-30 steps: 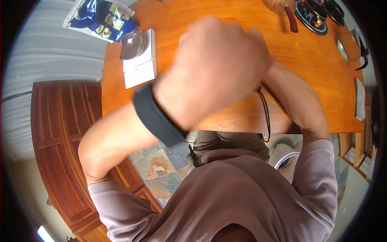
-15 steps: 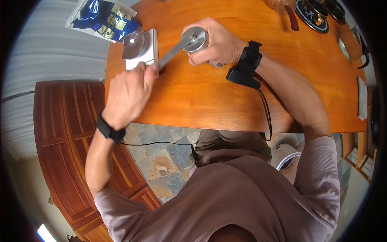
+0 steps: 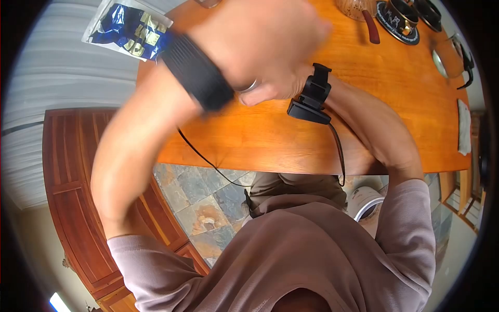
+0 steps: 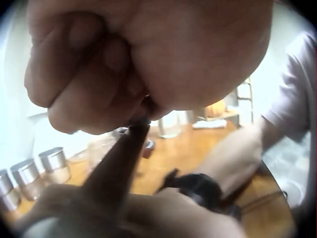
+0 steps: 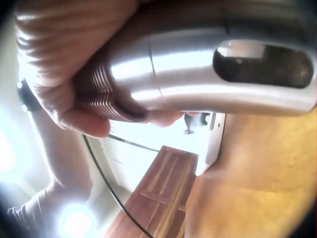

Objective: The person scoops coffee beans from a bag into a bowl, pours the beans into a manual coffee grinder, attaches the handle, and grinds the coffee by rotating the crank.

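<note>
A steel hand coffee grinder (image 5: 183, 74) with a ribbed band and a dark oval window fills the top of the right wrist view. My right hand (image 3: 283, 86) wraps round its body close over the table. The crank arm (image 4: 116, 168) rises from the grinder's top in the left wrist view. My left hand (image 4: 163, 54) grips the end of that crank, fingers curled over the knob, which they hide. Seen from the head, the left hand is blurred and covers most of the grinder and part of the right hand.
A blue and clear bag (image 3: 135, 31) stands at the back left of the wooden table (image 3: 249, 145). White scale's edge (image 5: 213, 144) shows beyond the grinder. On the right are a cup (image 3: 403, 14), a glass carafe (image 3: 449, 60), and a folded cloth (image 3: 464, 127). Several metal-topped canisters (image 4: 54, 163) stand farther off.
The left hand swung from over the grinder out to the left with the crank, then back over it to the far side. The right hand stays round the grinder.
</note>
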Tool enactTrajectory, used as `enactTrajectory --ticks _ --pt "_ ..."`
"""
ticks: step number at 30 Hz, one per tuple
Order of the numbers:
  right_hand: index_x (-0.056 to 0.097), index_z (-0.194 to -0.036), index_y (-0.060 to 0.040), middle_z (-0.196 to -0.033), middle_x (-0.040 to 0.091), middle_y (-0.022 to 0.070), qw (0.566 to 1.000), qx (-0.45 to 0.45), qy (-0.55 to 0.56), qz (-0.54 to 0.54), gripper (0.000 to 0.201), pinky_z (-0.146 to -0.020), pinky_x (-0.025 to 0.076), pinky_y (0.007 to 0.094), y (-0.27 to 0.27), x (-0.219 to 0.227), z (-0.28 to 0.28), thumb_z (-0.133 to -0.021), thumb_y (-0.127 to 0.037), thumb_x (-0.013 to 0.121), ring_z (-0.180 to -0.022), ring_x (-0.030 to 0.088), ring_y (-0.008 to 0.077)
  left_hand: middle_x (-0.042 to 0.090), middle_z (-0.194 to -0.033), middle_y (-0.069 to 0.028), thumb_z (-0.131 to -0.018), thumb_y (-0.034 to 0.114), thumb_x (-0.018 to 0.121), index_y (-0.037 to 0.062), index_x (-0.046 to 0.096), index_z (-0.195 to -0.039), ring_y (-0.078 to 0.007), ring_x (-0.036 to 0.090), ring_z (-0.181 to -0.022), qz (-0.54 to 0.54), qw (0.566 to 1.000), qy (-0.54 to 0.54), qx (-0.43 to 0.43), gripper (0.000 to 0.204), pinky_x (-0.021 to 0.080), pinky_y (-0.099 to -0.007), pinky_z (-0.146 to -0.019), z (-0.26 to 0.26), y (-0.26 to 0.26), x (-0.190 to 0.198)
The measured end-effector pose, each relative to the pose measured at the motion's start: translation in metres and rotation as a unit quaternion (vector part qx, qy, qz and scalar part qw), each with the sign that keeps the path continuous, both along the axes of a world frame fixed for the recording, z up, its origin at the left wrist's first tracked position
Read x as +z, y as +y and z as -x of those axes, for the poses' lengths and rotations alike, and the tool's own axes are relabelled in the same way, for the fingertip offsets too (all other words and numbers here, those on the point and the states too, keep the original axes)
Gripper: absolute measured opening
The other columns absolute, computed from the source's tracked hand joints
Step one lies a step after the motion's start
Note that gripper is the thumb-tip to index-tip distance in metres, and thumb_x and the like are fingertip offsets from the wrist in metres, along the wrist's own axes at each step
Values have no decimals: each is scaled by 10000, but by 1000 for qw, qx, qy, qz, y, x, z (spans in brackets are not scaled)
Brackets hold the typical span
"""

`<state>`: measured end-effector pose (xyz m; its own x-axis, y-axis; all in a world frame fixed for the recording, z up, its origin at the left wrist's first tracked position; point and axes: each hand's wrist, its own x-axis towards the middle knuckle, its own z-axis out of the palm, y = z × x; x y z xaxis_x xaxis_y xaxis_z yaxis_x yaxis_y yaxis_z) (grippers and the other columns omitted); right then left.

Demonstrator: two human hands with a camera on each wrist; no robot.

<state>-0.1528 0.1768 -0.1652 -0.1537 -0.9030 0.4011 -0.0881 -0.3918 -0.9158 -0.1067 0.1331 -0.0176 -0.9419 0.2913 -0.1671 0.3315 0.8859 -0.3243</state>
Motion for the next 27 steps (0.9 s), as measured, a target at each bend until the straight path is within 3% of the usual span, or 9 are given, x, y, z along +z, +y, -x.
enactTrajectory --ticks 1,2,4,5,7,14,19,24,27 --pt "613 -806 -39 -715 595 -18 1000 0 -2 1 185 -617 452 267 0 0 1 -693 -55 760 -669 539 72 629 -625 -166 -1019 329 547 54 648 -823 -344 656 -610 -54 981 128 -137 352 467 -508 -536 -15 -6 -26" --pt "613 -802 -39 -710 595 -15 1000 4 -4 0 182 -611 453 271 0 0 1 -696 -56 761 -663 540 77 629 -625 -166 -1019 329 547 54 648 -823 -344 656 -610 -54 981 127 -134 352 467 -508 -536 -30 7 -23" --pt "612 -794 -39 -700 593 -9 1000 7 -3 0 178 -598 455 279 -1 0 2 -701 -58 763 -653 541 85 622 -585 -98 -973 307 609 82 635 -812 -257 637 -518 32 998 49 15 278 471 -434 -466 -64 36 -19" --pt "612 -790 -39 -694 593 -7 1000 8 -2 1 176 -592 456 283 -1 0 3 -704 -59 765 -647 541 89 622 -585 -98 -973 307 609 82 635 -812 -257 637 -518 34 998 52 15 278 471 -434 -466 -79 37 -17" --pt "611 -782 -38 -684 591 -1 1000 9 -1 4 174 -579 458 292 -3 0 5 -709 -60 767 -636 543 97 574 -559 -82 -977 326 634 56 603 -864 -288 614 -499 -156 983 4 92 294 485 -402 -470 -116 20 -16" --pt "636 -841 -8 -701 647 34 994 56 -69 -64 200 -455 410 242 5 10 7 -674 -8 746 -551 564 77 531 -502 -144 -1020 318 586 32 589 -863 -364 593 -477 -105 961 15 257 327 472 -471 -480 -178 -31 -22" --pt "649 -886 -26 -742 673 24 998 30 -19 -57 234 -496 449 230 9 7 -2 -686 -25 770 -601 603 69 596 -686 -269 -1087 337 456 -18 621 -975 -493 609 -714 -189 919 24 346 408 483 -549 -668 -161 -92 -34" --pt "638 -817 -45 -719 625 -12 993 -2 113 -26 203 -615 461 252 10 11 -10 -689 -80 791 -656 571 85 638 -715 -263 -1091 384 398 -22 642 -835 -487 634 -740 -203 941 96 251 538 509 -566 -654 -101 -130 -43" --pt "637 -821 -43 -725 633 -9 997 -39 45 -54 208 -615 468 251 10 8 -7 -687 -78 791 -665 584 84 643 -754 -270 -1090 402 371 -26 645 -837 -481 643 -792 -170 954 71 235 568 508 -556 -701 -51 -116 -27"
